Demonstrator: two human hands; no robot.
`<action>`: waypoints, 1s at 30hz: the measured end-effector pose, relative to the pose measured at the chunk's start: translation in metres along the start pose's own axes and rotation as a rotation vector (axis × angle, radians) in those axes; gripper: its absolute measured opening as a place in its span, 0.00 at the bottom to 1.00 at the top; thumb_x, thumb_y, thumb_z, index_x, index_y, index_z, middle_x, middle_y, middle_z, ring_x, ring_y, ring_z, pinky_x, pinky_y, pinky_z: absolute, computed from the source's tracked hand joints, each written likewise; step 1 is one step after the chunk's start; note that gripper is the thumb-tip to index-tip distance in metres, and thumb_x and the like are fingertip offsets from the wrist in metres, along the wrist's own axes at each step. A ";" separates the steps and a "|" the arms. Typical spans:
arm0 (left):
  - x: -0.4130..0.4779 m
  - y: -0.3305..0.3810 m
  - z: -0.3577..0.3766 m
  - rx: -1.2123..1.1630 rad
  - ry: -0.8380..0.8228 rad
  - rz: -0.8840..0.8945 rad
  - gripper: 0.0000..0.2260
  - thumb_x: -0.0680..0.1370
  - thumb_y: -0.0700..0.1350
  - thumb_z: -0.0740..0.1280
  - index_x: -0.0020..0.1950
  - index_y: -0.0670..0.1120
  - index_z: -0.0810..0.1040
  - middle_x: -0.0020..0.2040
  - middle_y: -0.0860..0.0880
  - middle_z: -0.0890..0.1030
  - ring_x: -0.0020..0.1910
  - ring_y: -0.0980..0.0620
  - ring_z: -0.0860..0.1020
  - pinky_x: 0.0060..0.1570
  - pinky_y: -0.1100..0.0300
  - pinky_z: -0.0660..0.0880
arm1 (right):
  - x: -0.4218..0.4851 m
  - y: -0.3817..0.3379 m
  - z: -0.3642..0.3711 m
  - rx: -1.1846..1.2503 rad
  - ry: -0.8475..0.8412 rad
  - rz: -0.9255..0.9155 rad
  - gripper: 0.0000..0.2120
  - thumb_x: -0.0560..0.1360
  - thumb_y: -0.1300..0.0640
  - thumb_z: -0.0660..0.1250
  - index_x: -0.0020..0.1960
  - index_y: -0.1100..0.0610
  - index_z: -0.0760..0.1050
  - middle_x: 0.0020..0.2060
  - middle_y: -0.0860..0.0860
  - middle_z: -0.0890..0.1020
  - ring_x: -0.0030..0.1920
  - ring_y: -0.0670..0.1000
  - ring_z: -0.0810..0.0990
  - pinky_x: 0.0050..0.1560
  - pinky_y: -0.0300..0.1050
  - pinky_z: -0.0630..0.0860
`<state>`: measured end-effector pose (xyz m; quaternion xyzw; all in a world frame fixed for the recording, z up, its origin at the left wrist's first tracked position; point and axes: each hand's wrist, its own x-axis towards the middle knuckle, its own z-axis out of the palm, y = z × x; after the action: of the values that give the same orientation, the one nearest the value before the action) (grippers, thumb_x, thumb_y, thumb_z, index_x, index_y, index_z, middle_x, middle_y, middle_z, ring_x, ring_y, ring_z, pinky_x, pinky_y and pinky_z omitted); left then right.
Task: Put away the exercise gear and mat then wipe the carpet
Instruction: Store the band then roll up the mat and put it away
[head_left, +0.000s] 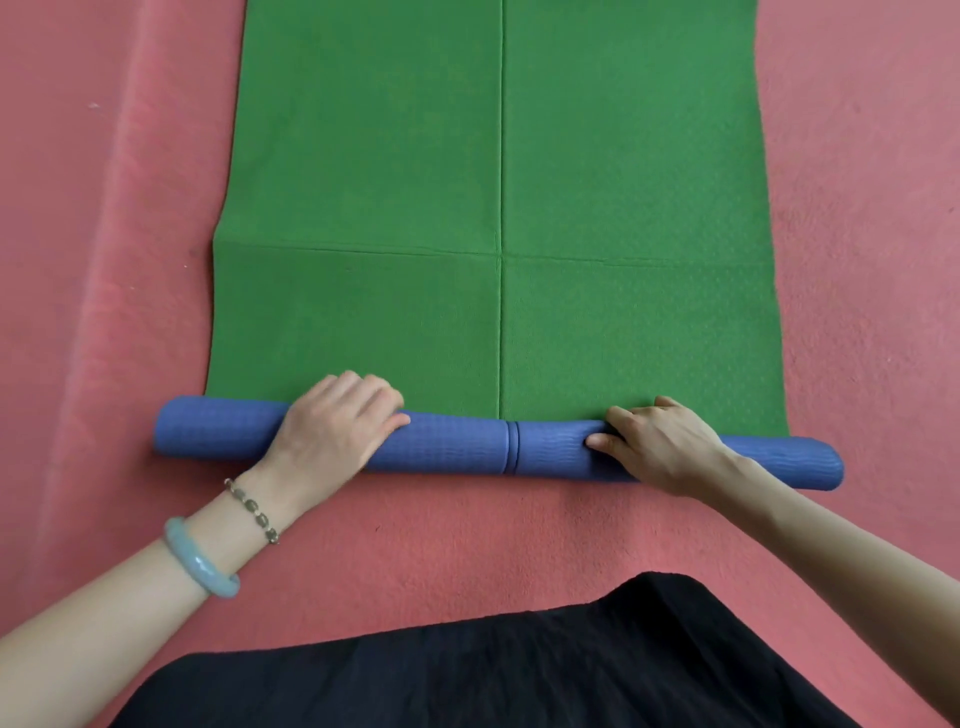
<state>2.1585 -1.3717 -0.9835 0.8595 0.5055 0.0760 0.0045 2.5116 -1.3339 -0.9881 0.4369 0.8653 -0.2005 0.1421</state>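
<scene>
1. I have the yoga mat (498, 182) lying on the pink carpet (857, 234), green face up, with its near end already wound into a thin blue roll (457, 447) just in front of my knees.
2. My left hand (332, 421) lies palm-down over the left part of the roll, fingers curled over its far side. My right hand (660, 441) does the same right of the centre crease, thumb tucked against the near face. Neither hand is closed around it; both press and cup.
3. The roll sits skewed: its left end pokes out past the mat's edge and its right end lies nearer to me. I should ease the right side forward and square the ends before adding turns, or it will likely telescope.
4. Push away with even pressure from both palms, keeping the roll tight against the flat part.
5. Most of the mat is still flat, so wiping the carpet waits.
</scene>
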 end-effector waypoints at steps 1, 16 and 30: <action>-0.004 0.004 0.002 0.021 0.048 0.055 0.13 0.80 0.51 0.60 0.47 0.42 0.77 0.41 0.46 0.79 0.37 0.47 0.75 0.41 0.55 0.70 | 0.001 0.000 0.000 -0.009 -0.008 -0.001 0.31 0.65 0.34 0.28 0.42 0.52 0.62 0.43 0.54 0.83 0.46 0.57 0.79 0.51 0.47 0.66; -0.005 0.001 0.017 0.200 -0.046 0.225 0.22 0.77 0.61 0.55 0.65 0.51 0.73 0.40 0.46 0.74 0.36 0.47 0.70 0.38 0.53 0.69 | 0.004 0.000 0.001 0.021 0.576 -0.077 0.16 0.75 0.47 0.62 0.49 0.58 0.80 0.38 0.55 0.77 0.36 0.58 0.75 0.37 0.48 0.72; 0.025 -0.010 -0.002 -0.052 -0.239 -0.026 0.28 0.79 0.64 0.43 0.59 0.44 0.68 0.45 0.46 0.78 0.39 0.46 0.78 0.39 0.54 0.77 | 0.025 0.002 -0.007 -0.171 0.323 -0.198 0.28 0.74 0.35 0.53 0.64 0.52 0.71 0.42 0.53 0.77 0.38 0.55 0.76 0.39 0.48 0.75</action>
<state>2.1614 -1.3454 -0.9789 0.8555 0.5102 -0.0140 0.0878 2.4980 -1.3119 -0.9927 0.3623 0.9295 -0.0666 0.0179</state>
